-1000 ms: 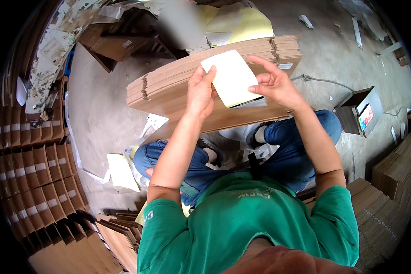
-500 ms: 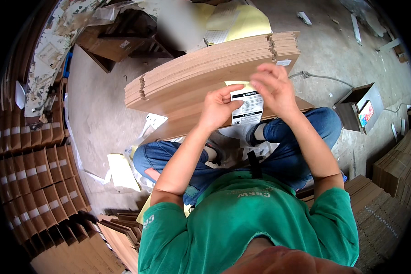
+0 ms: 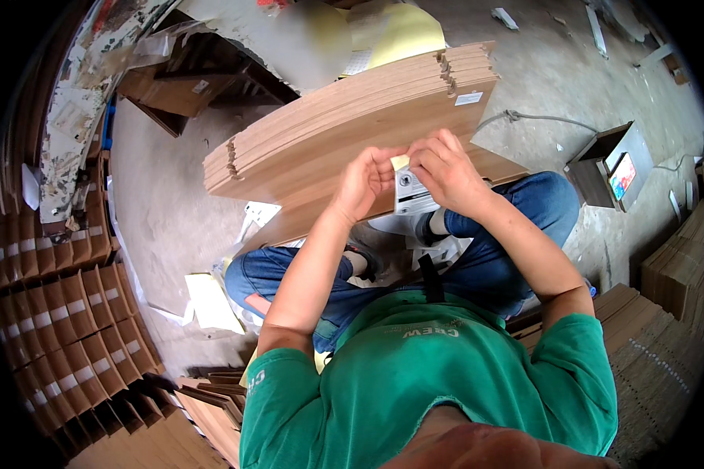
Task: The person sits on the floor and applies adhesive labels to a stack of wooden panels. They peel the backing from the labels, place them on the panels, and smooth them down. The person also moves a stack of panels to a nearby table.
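Between my hands is a printed warning label sheet (image 3: 411, 202), white with black bands and a bit of yellow backing at its top edge. My left hand (image 3: 365, 183) is closed at the sheet's upper left, thumb and fingers pinched together. My right hand (image 3: 449, 177) bends over the upper right of the sheet with its fingertips pinched on the top edge, covering part of the print. Just beyond both hands stands a tilted stack of wood-grain boards (image 3: 328, 144) with notched edges. A small white sticker (image 3: 468, 98) is on the front board's right end.
A phone (image 3: 623, 176) with a lit screen rests on a small dark box (image 3: 598, 173) at the right, near a grey cord (image 3: 555, 120). Brown slotted racks (image 3: 78, 328) line the left. More boards (image 3: 649, 352) are piled at lower right; yellow paper (image 3: 403, 35) lies behind the stack.
My right hand has come down and left from above the sheet to its top edge, close against my left hand. The label has tipped, showing less of its print.
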Demonstrator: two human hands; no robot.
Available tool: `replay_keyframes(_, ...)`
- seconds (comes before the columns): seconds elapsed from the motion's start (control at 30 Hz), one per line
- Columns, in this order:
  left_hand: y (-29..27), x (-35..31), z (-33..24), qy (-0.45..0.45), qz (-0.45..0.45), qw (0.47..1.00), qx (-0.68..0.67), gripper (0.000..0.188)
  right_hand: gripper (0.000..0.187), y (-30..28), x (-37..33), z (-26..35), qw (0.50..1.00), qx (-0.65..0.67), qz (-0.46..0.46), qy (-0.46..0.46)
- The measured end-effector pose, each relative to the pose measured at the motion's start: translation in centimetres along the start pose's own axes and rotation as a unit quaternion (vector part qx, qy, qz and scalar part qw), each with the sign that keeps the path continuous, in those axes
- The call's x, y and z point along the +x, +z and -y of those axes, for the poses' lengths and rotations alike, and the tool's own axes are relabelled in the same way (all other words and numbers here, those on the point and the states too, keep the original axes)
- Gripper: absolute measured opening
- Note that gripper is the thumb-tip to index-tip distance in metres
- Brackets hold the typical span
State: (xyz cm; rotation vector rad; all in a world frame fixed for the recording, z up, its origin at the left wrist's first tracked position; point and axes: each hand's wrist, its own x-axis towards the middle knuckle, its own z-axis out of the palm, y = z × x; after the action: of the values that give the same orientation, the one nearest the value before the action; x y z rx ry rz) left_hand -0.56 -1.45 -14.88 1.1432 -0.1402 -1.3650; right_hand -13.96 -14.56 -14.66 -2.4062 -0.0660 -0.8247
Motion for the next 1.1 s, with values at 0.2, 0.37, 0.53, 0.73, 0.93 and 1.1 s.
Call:
replay_keyframes(0.2,-7.3,3.9,2.1,0.000,-0.179,0.975,0.132,0.029,0.007,-1.0,-1.0,-0.7,0.992,0.062,-0.068,0.085)
replay_keyframes(0.37,-9.0,7.1,2.8,0.090,-0.299,0.792,0.524,0.018,0.004,-4.2,-3.1,-12.1,0.958,-0.113,0.077,0.254)
replay_keyframes(0.53,-1.9,10.3,1.2,0.062,-0.145,0.587,0.794,0.026,0.006,-3.1,-3.3,-17.0,0.964,-0.145,0.152,0.162)
replay_keyframes(0.73,3.1,14.0,3.4,0.157,-0.108,0.684,0.704,0.032,0.007,-2.0,-2.5,-15.4,0.966,-0.113,0.189,0.138)
replay_keyframes(0.93,4.0,17.3,5.5,0.084,-0.111,0.732,0.667,0.026,0.014,-2.7,-4.1,-17.3,0.980,-0.093,0.121,0.126)
replay_keyframes(1.1,2.7,19.6,7.8,0.090,-0.145,0.779,0.603,0.025,0.015,-6.3,-4.4,-20.4,0.905,0.006,-0.015,0.425)
